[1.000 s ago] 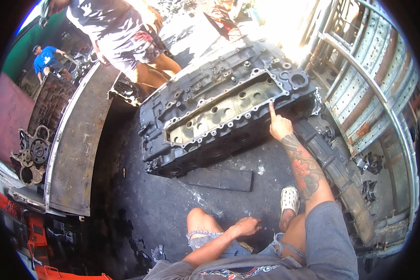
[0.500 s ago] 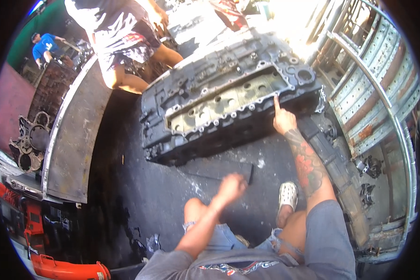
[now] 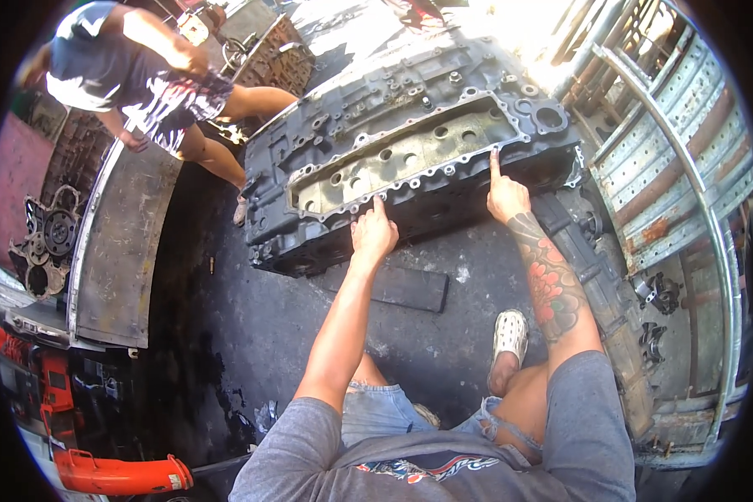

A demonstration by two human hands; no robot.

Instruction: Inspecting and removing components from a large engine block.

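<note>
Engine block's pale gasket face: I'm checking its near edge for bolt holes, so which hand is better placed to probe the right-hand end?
Right. The right hand already has a finger on the right end of the engine block; the left hand rests mid-edge.

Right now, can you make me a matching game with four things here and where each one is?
Things:
1. left hand
2. right hand
3. white shoe
4. orange tool

Places:
A. bottom left corner
B. on the dark floor, beside the right arm
C. on the engine block's near edge, in the middle
D. one finger pointing up at the block's near right edge

Pairs: 1-C, 2-D, 3-B, 4-A
</note>
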